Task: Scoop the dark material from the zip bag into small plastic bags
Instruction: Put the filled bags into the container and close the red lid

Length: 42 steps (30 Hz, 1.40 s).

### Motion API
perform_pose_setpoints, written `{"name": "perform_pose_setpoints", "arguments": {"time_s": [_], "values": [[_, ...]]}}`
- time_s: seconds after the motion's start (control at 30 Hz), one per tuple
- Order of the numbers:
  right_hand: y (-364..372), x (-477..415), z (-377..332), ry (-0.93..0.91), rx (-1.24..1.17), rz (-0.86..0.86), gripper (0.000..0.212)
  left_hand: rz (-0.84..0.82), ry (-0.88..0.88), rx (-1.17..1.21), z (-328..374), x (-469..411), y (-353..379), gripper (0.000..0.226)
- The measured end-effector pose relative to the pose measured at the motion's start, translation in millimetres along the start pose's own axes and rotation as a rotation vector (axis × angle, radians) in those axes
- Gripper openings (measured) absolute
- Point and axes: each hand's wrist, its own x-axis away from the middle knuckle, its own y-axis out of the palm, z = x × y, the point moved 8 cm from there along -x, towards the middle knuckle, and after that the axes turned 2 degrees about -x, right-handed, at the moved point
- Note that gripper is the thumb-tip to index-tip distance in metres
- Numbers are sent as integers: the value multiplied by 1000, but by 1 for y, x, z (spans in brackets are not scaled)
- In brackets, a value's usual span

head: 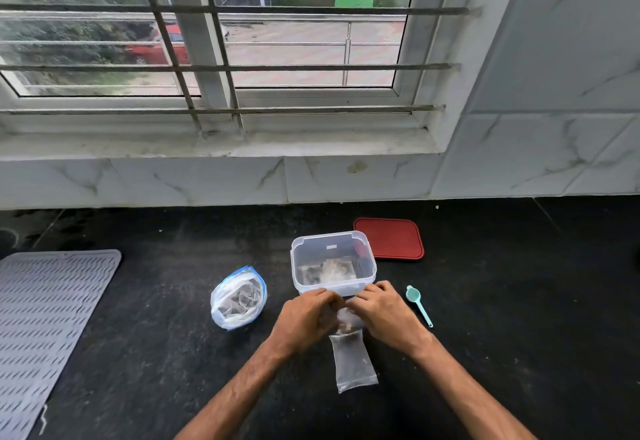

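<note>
We look down past a barred window [207, 41] onto a black desk [138, 335]. At its far left lies a grey ridged mat [45, 318]. Near the middle stands a clear plastic container [370, 263], open, with what look like small filled bags at its bottom. A red lid [391, 239] lies flat just behind it to the right. Left of the container sits the zip bag [239, 301], its mouth open and dark material showing through crumpled plastic.

Directly in front of the container we see the left hand [304, 318] and the right hand [384, 315], close together. The fingers of both are curled and pinch the far end of a small plastic bag [353, 360] between them. The rest of that bag stretches toward us over the desk, with some dark material visible inside just below the hands. We cannot tell whether its near end touches the desk.

A teal scoop [419, 304] lies on the desk just right of the right hand, untouched.
</note>
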Motion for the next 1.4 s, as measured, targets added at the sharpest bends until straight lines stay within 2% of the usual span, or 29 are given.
{"name": "perform_pose_setpoints", "arguments": {"time_s": [0.13,0.2,0.27,0.43,0.53,0.6,0.7,0.8,0.83,0.9,0.97,1.07,1.13,1.23,1.3,1.4], "values": [[-33,-16,0,59,-54,116,28,207,-88,99,-2,-8,-35,12],[-48,-23,5,98,-88,224,22,268,-100,93,-4,-13,-53,9],[-60,-31,13,128,-150,279,12,318,-79,32,-4,-18,-68,8],[-89,-65,30,212,-127,302,15,424,65,-317,11,-39,-99,14],[-85,-90,37,240,-174,207,13,409,9,-365,-2,-59,-110,18],[-75,-107,41,247,-196,132,19,360,-42,-410,-14,-68,-106,21],[-61,-129,39,236,-157,10,14,289,-58,-508,-24,-78,-94,24],[-56,-136,34,207,-105,19,14,228,-49,-573,-32,-83,-88,24],[-48,-135,30,184,-78,-4,15,163,-54,-582,-37,-83,-82,21],[-21,-130,21,126,-32,-151,24,-2,-79,-564,-49,-78,-66,17],[11,-123,14,101,-96,-353,34,-146,-145,-509,-61,-71,-55,25],[36,-117,12,100,-173,-540,42,-167,-180,-451,-63,-67,-51,28],[36,-117,14,116,-194,-606,39,-135,-189,-427,-60,-66,-50,26],[18,-119,16,106,-168,-521,42,-52,-192,-407,-53,-67,-51,22],[-1,-116,15,79,-173,-308,36,16,-171,-361,-44,-67,-53,18],[-8,-84,5,43,-364,-75,16,61,-106,-305,-25,-62,-46,15]]}}
